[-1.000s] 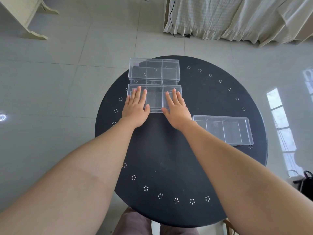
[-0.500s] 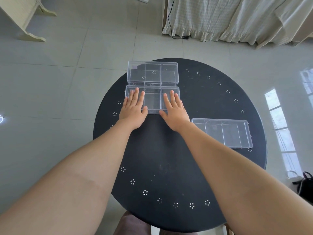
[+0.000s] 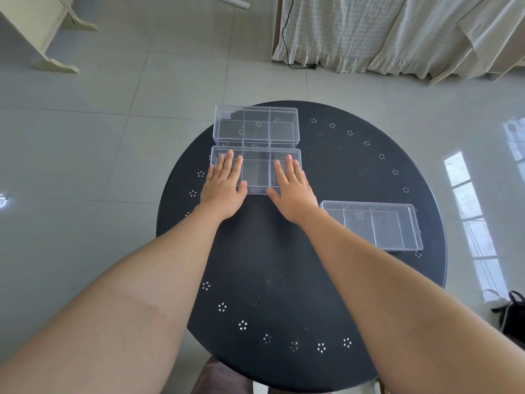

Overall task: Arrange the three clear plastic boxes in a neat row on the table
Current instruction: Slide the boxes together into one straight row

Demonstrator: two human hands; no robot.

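Note:
Three clear plastic boxes with inner dividers lie on a round black table (image 3: 284, 265). The far box (image 3: 255, 126) sits at the table's back left edge. The middle box (image 3: 257, 172) lies directly in front of it, their long sides touching. My left hand (image 3: 224, 183) rests flat on the left end of the middle box's lid, fingers spread. On its right end lies my right hand (image 3: 292, 189), also flat with fingers apart. The third box (image 3: 372, 223) sits apart at the right, slightly rotated.
The table has small white flower marks around its rim and stands on a grey tiled floor. A curtain (image 3: 383, 32) with a black cable hangs at the back. A cream furniture leg (image 3: 51, 38) is far left; a dark bag (image 3: 511, 311) is at right.
The middle box sits a little closer against the far box, pressed forward under both flat hands. The third box has not moved.

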